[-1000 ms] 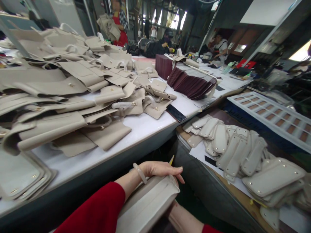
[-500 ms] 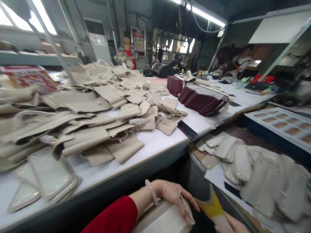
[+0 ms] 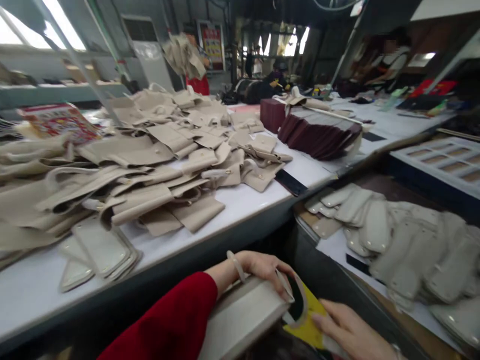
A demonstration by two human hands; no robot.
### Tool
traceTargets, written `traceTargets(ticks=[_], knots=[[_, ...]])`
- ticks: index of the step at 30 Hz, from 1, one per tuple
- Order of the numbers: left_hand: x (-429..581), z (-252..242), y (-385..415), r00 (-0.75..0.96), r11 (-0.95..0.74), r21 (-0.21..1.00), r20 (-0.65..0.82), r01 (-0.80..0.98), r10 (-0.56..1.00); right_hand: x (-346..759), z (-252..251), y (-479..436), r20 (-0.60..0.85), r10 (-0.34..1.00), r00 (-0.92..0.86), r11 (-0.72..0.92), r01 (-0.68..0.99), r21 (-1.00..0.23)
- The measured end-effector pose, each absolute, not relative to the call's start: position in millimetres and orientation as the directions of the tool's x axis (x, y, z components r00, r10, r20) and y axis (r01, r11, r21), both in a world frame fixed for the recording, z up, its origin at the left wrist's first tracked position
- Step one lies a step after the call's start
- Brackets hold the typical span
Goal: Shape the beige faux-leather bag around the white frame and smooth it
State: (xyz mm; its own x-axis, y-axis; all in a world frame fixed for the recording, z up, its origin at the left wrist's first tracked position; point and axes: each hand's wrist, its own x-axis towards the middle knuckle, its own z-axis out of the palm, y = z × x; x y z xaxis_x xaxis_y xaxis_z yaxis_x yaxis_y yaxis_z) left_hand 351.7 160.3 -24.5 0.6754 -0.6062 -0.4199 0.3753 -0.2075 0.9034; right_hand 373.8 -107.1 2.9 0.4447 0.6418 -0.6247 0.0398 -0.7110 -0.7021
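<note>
My left hand [image 3: 267,270], in a red sleeve with a pale bangle at the wrist, rests curled over the top edge of a cream leather bag piece [image 3: 243,312] held low in front of me. My right hand [image 3: 350,331] sits at the bottom right, its fingers lying on a yellow sheet [image 3: 307,325] beside the bag's opening. A thin cream strap loop [image 3: 294,305] curves between the two hands. Both hands are below the table's front edge.
A long white table [image 3: 240,197] carries a big heap of beige leather pieces [image 3: 150,150] and stacked maroon pieces [image 3: 318,132]. A black phone [image 3: 291,182] lies near its edge. Cream oval panels [image 3: 378,225] cover a lower bench at right. Other people work at the back.
The view has shifted up and left over the second. My right hand has come into sight on the yellow sheet, and the cream bag has risen slightly under my left hand.
</note>
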Motion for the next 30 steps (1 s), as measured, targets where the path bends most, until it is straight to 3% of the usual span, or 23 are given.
traceTargets(ticks=[30], knots=[[352.6,-13.5,163.3,0.694,-0.334,0.894,-0.443,0.298,-0.567,372.8,1.0,-84.3,-0.741,0.607,0.286,-0.736,-0.15,-0.66]])
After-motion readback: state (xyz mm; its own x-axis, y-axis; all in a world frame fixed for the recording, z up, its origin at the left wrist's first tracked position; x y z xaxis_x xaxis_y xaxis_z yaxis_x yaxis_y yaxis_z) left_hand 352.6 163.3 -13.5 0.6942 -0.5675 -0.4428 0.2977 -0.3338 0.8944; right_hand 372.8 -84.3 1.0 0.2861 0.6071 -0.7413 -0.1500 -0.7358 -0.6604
